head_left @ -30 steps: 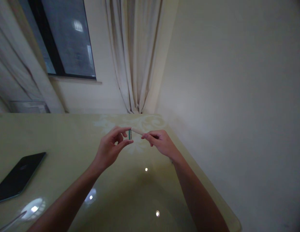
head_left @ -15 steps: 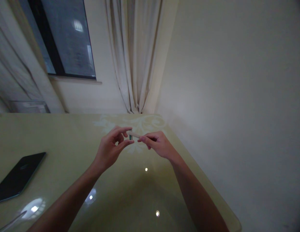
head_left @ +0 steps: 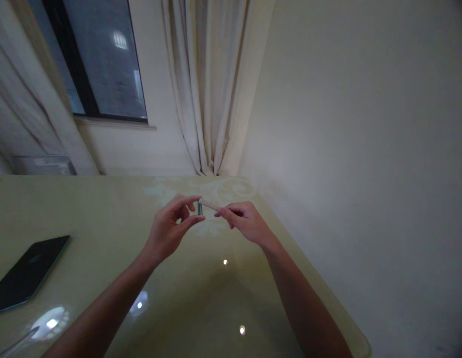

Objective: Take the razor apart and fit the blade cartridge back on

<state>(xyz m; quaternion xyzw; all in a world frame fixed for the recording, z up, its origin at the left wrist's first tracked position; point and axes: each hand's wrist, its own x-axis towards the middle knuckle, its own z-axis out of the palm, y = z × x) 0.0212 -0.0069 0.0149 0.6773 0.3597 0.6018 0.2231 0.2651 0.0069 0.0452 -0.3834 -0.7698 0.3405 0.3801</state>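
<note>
Left hand (head_left: 170, 227) pinches green piece (head_left: 199, 208) (upright); right hand (head_left: 246, 223): stick (head_left: 210, 205)

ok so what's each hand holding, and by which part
Left hand: a green piece, pinched at its top and bottom ends. Right hand: a stick, gripped behind its exposed tip; its other end is hidden.

A flat, dark object (head_left: 30, 272) lies on the left of the glossy tabletop (head_left: 115, 219), near a thin rod (head_left: 19, 342). Pale curtains (head_left: 208, 84) flank a dark-framed window (head_left: 104, 64) beyond, and a plain wall (head_left: 357, 149) rises at right.
</note>
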